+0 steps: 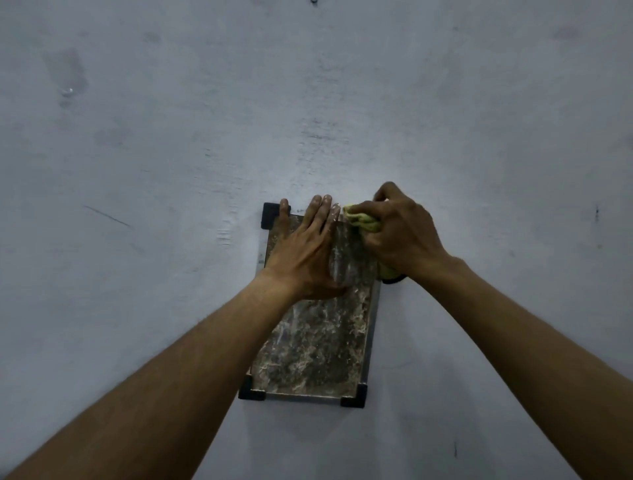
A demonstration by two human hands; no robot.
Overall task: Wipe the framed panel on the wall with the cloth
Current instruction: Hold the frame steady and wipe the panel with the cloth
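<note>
A framed panel (315,346) hangs on the pale wall, with black corner brackets and a dark surface smeared with whitish grime. My left hand (303,246) lies flat on the panel's upper left part, fingers straight and reaching past the top edge. My right hand (399,233) grips a bunched yellow-green cloth (363,219) at the panel's upper right corner. The hand hides most of the cloth and that corner; a bit of cloth shows below the wrist.
The grey-white wall (308,102) fills the view, scuffed and stained in patches. A small dark fixing (313,2) sits at the very top edge above the panel. A small bump (67,91) marks the wall at the upper left.
</note>
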